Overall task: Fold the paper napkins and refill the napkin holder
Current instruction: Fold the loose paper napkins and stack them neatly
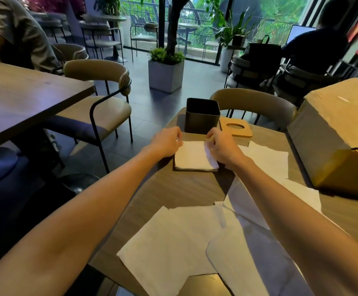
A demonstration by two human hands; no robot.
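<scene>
Small folded white paper napkin stack [195, 155], lying on the brown wooden worktop [173, 189] just before the empty black square napkin holder [202, 115]: left hand [167, 142] and right hand [224, 147] fingers are pinching its far corners, needing edges squared before lifting in.

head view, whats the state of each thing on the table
napkin holder: open, lid off, looks empty
wooden lid: lying flat beside the holder
folded napkins: stacked, both hands on them
loose napkins: unfolded, spread flat
cardboard box: flap partly open
</scene>
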